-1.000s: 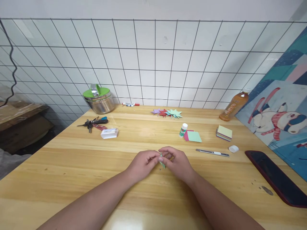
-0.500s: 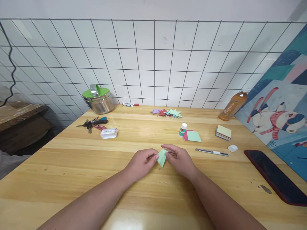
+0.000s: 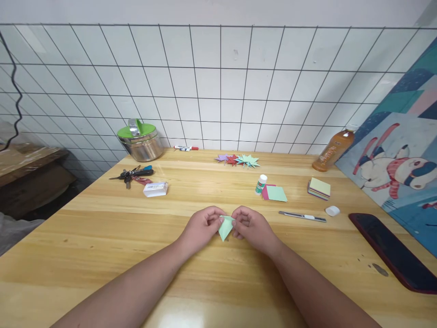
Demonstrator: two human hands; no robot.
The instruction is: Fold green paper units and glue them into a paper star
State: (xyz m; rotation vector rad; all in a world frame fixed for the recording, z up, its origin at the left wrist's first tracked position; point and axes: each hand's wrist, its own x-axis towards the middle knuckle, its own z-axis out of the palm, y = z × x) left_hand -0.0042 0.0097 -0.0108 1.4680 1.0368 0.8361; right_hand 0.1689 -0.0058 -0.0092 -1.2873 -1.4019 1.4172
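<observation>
A small folded piece of light green paper (image 3: pixel 225 228) is held between both hands, its pointed end toward me. My left hand (image 3: pixel 204 228) pinches its left upper corner between thumb and fingers. On the other side, my right hand (image 3: pixel 251 226) grips the right upper corner, thumb on top. The fingers under the paper are partly hidden. Beyond my right hand a glue stick (image 3: pixel 261 185) with a white cap stands upright beside green and magenta paper squares (image 3: pixel 276 193). Folded paper stars (image 3: pixel 247 161) in purple, red and green lie near the wall.
A utility knife (image 3: pixel 302 216), a white cap (image 3: pixel 332 211), a sticky-note stack (image 3: pixel 319 188), a dark phone (image 3: pixel 392 253) and a tea bottle (image 3: pixel 333 150) are on the right. Keys (image 3: pixel 131 174), a white box (image 3: pixel 155 189), markers (image 3: pixel 186 148) and a green-lidded pot (image 3: pixel 141 143) are left.
The green paper has shifted slightly left and turned, so its upper edge now lies flatter. My right fingers have curled in at its right corner.
</observation>
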